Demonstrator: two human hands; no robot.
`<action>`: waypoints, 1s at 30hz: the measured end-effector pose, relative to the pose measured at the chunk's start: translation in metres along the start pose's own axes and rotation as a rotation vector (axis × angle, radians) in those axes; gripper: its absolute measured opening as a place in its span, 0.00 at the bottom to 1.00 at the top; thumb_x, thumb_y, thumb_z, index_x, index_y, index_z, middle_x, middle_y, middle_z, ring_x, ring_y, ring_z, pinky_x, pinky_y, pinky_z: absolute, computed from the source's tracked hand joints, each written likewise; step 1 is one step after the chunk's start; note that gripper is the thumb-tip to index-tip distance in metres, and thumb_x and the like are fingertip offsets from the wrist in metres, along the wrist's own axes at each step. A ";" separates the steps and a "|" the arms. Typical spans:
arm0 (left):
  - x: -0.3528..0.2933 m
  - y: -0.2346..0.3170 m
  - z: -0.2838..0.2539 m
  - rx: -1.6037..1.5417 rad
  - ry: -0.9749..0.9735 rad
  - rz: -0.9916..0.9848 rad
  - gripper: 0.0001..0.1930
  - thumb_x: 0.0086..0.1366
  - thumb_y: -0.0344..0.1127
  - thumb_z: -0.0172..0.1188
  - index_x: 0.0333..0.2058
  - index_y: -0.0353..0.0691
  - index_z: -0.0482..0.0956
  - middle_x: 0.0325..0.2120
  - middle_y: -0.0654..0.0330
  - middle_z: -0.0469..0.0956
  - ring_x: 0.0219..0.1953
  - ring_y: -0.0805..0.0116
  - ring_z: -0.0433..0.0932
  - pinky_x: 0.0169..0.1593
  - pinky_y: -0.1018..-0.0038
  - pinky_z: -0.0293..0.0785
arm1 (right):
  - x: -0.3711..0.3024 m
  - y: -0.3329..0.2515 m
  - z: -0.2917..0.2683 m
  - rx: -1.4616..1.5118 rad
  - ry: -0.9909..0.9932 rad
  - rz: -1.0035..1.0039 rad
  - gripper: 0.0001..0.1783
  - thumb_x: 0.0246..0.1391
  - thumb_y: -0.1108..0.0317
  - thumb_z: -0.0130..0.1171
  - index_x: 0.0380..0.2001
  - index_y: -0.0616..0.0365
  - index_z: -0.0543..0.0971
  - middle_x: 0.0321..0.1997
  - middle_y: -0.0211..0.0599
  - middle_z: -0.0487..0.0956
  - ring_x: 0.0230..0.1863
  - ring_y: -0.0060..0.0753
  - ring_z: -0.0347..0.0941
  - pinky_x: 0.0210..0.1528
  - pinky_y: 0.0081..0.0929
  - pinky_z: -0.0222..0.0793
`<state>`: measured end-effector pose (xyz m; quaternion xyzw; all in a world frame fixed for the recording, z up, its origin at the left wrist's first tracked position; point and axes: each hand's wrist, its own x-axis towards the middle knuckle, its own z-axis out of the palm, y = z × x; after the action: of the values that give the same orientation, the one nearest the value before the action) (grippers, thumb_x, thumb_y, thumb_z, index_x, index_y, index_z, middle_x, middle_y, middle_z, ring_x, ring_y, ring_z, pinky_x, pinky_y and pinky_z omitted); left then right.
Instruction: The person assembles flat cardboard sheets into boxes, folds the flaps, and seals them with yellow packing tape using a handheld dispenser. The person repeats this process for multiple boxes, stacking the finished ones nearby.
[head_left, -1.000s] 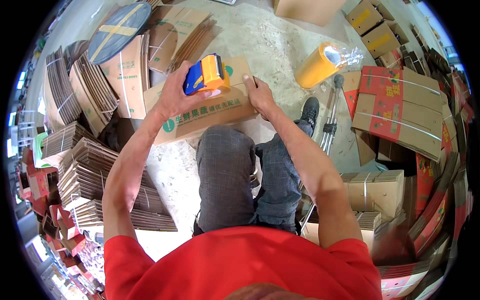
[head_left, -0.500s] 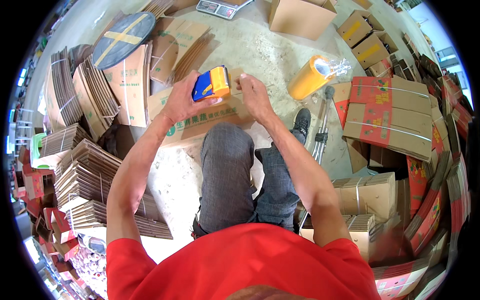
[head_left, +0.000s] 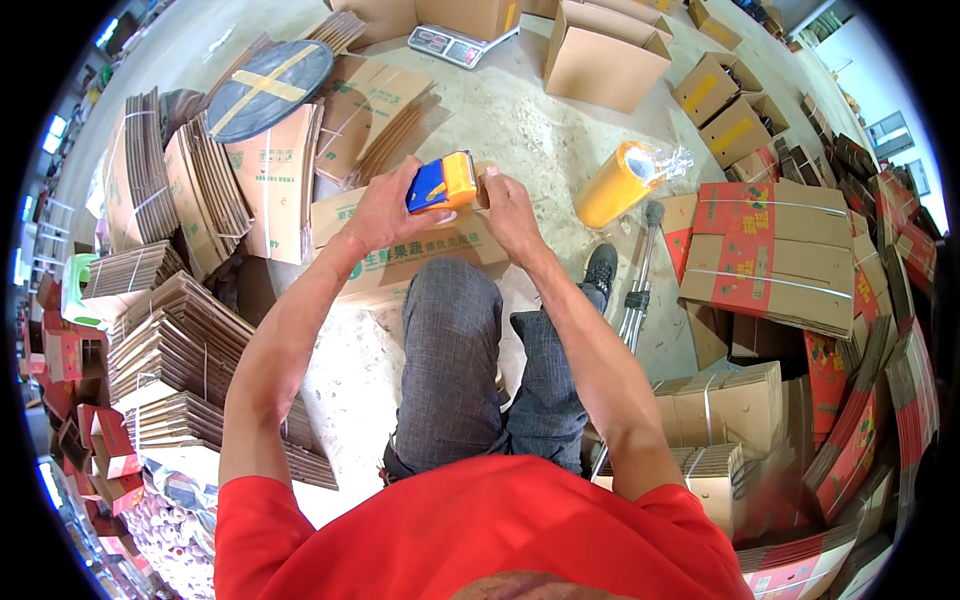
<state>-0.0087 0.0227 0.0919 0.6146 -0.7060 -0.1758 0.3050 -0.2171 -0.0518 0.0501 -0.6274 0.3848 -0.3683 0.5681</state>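
Note:
A blue and yellow tape dispenser (head_left: 440,184) is gripped in my left hand (head_left: 382,208), its body held over a brown cardboard box (head_left: 425,262) with green print. Just right of the dispenser's front end is my right hand (head_left: 510,212), fingers curled and pinched together near the box's far edge. Whatever may be between those fingertips is too small to make out. The box lies in front of my bent knee, partly covered by my hands and leg.
A yellow tape roll (head_left: 618,188) in clear film stands on the floor at right, beside a metal tripod (head_left: 640,290). Flat carton bundles (head_left: 770,250) rise on the right, more (head_left: 180,340) on the left. Farther off are a scale (head_left: 450,46) and an open box (head_left: 605,65).
My left hand and the tape dispenser have shifted slightly right and down in view. My right fingers, earlier a little apart from the dispenser, are now lower and closer to its front end.

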 end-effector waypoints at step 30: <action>0.006 -0.004 0.003 0.050 0.002 0.240 0.42 0.66 0.50 0.68 0.75 0.55 0.60 0.35 0.45 0.76 0.35 0.38 0.78 0.40 0.52 0.76 | 0.017 0.027 0.001 0.165 0.150 0.032 0.14 0.73 0.65 0.56 0.30 0.58 0.79 0.24 0.24 0.76 0.26 0.13 0.68 0.30 0.18 0.64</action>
<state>-0.0076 0.0158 0.0887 0.5333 -0.7782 -0.1198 0.3092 -0.2111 -0.0685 0.0232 -0.5429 0.4045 -0.4355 0.5933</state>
